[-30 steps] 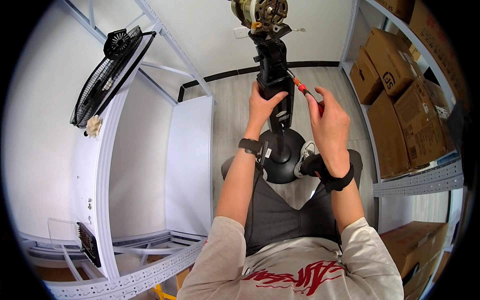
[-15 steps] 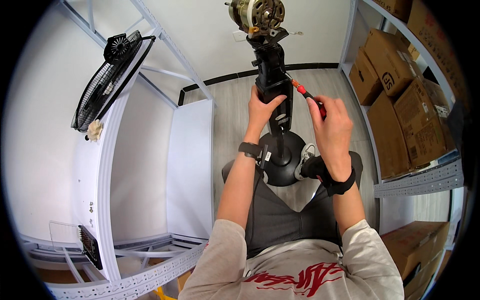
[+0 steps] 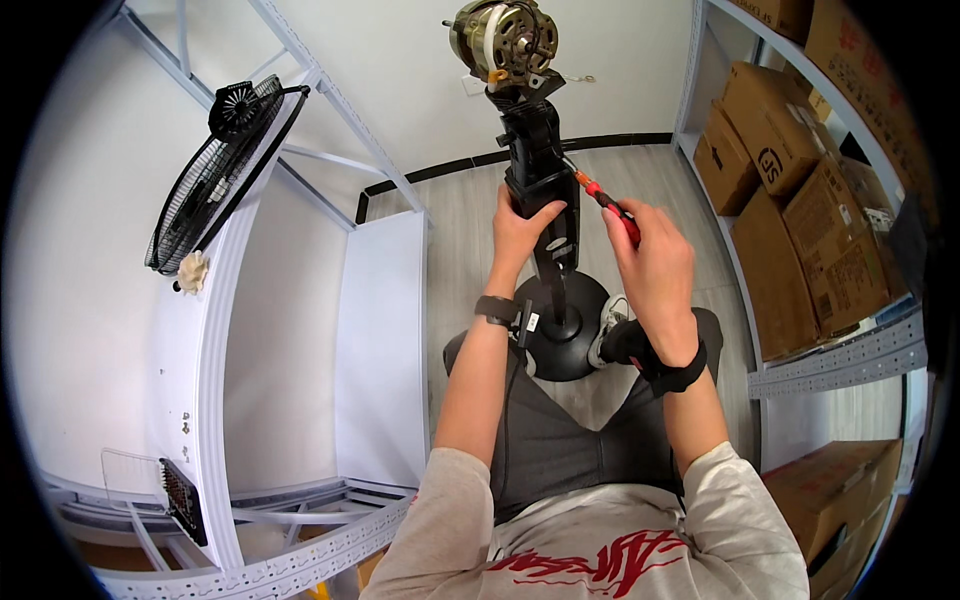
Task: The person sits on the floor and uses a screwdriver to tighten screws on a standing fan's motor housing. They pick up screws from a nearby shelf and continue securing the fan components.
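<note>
Between my knees stands a black fan stand [image 3: 545, 190] on a round base [image 3: 562, 340], its bare metal motor [image 3: 502, 42] exposed at the top. My left hand [image 3: 520, 228] is wrapped around the stand's black housing from the left. In my right hand [image 3: 655, 255] is a screwdriver [image 3: 618, 213] with a red and black handle. Its tip points up and left against the right side of the housing, below the motor; the exact contact spot is too small to make out.
A white shelf [image 3: 205, 350] at left carries a black fan grille [image 3: 215, 175], a cream flower-shaped piece [image 3: 192, 272], small screws and a bit set [image 3: 182, 500]. Cardboard boxes [image 3: 765, 265] fill the rack at right.
The motor and upper stand have shifted slightly left in view. My right hand has moved a little left and up with the screwdriver; my left hand keeps its hold.
</note>
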Demonstrator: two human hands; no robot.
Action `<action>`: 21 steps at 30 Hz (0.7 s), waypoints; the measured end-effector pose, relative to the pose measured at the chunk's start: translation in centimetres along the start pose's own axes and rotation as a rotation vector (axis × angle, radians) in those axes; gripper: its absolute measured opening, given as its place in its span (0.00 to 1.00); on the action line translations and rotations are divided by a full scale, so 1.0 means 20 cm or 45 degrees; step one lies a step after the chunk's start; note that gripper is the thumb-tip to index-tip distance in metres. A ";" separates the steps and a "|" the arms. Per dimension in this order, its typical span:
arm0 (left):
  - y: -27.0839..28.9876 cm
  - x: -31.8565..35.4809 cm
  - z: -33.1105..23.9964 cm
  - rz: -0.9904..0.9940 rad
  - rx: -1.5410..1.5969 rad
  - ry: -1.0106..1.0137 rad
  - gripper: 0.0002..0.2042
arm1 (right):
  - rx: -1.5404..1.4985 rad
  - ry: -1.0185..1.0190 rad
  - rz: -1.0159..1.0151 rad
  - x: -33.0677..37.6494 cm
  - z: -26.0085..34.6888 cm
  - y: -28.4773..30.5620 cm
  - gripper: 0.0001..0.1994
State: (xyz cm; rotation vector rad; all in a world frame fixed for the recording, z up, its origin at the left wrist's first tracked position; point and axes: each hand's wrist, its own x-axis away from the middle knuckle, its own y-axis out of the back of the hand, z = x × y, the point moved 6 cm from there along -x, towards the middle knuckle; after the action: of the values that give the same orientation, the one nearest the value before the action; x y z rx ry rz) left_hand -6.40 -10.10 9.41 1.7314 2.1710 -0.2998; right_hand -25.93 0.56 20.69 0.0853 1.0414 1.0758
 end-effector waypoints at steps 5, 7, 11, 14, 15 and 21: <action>0.00 0.00 0.02 -0.003 0.002 0.002 0.28 | -0.092 -0.090 0.001 0.01 -0.03 -0.03 0.09; 0.00 0.00 0.02 0.005 -0.006 0.018 0.28 | -0.104 -0.050 -0.030 0.01 -0.02 -0.02 0.10; 0.00 0.00 0.01 0.008 0.001 0.013 0.28 | -0.038 0.002 -0.006 0.01 -0.01 -0.01 0.11; 0.01 0.00 0.01 -0.002 -0.014 0.008 0.29 | -0.037 -0.009 -0.014 0.00 0.00 -0.02 0.12; 0.01 -0.01 0.02 -0.003 -0.009 0.003 0.29 | -0.052 -0.013 -0.028 0.00 0.00 -0.02 0.12; 0.01 -0.01 0.07 -0.004 0.031 -0.018 0.29 | -0.083 -0.054 0.017 -0.01 -0.03 -0.04 0.12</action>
State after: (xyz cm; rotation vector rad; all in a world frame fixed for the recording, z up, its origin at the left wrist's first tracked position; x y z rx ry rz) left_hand -6.02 -10.83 8.20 1.7337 2.1696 -0.3397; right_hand -25.81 -0.18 20.15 0.0626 0.9680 1.1142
